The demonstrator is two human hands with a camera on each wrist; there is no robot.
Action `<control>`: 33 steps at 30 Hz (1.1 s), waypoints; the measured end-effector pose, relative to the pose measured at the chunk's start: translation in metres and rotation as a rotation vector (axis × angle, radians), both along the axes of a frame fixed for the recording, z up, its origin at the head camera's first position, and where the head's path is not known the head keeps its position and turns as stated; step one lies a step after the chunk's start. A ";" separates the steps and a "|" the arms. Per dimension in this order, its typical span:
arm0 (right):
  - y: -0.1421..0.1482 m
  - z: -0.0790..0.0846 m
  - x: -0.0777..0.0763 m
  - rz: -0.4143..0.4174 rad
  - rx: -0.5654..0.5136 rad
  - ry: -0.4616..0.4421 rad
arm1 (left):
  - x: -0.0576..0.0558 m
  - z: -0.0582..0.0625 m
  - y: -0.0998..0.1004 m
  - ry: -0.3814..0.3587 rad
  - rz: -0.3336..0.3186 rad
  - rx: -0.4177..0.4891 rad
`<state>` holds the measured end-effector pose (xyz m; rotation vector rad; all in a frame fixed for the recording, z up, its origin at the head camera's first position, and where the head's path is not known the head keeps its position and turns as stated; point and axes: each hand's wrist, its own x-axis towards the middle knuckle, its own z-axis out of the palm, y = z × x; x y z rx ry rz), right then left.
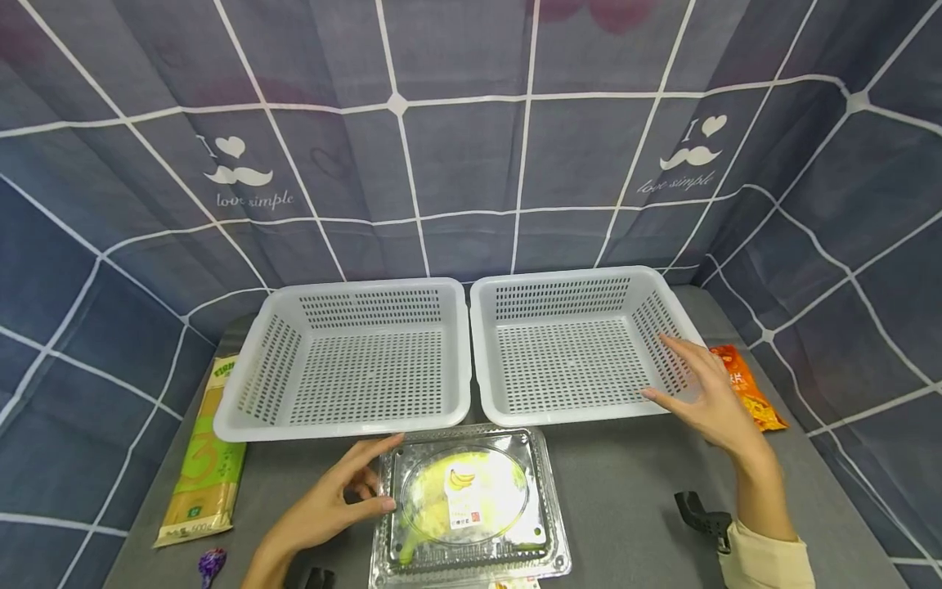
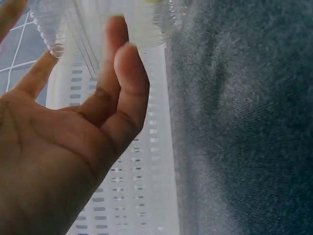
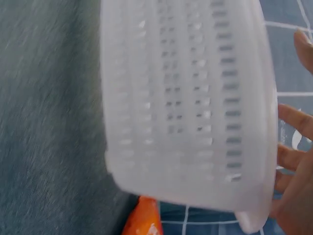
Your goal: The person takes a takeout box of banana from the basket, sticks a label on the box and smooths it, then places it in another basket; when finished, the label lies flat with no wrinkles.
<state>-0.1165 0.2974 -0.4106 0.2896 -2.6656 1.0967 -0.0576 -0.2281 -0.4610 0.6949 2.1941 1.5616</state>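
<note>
A clear plastic box [image 1: 548, 491] lies in front of the baskets, with yellow bananas [image 1: 427, 491] visible through its lid. My left hand [image 1: 334, 499] is at the box's left side, thumb and index finger spread along that edge. In the left wrist view, the fingers [image 2: 132, 73] are bent loosely against or very near the box's side; firm contact is unclear. My right hand [image 1: 710, 401] hovers by the front right corner of the right white basket [image 1: 567, 415], thumb and fingers apart, holding nothing. No items show inside this basket.
Beside it stands the left white basket [image 1: 342, 429]. A long green and yellow packet [image 1: 202, 466] and a purple-wrapped lollipop [image 1: 211, 563] lie at left. An orange snack bag [image 1: 746, 388] lies right of the baskets, partly behind my right hand. A patterned curtain [image 1: 464, 155] rises behind.
</note>
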 end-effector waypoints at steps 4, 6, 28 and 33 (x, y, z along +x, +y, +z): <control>0.007 -0.008 -0.003 -0.021 0.075 0.014 | -0.001 -0.001 0.000 -0.043 -0.026 0.038; 0.008 -0.011 -0.004 -0.031 0.118 0.013 | -0.001 -0.001 -0.001 -0.054 -0.031 0.048; 0.008 -0.011 -0.002 -0.113 0.243 -0.082 | 0.000 -0.011 0.006 -0.113 -0.182 0.251; 0.008 -0.012 -0.001 -0.122 0.251 -0.088 | 0.003 -0.011 0.011 -0.096 -0.159 0.287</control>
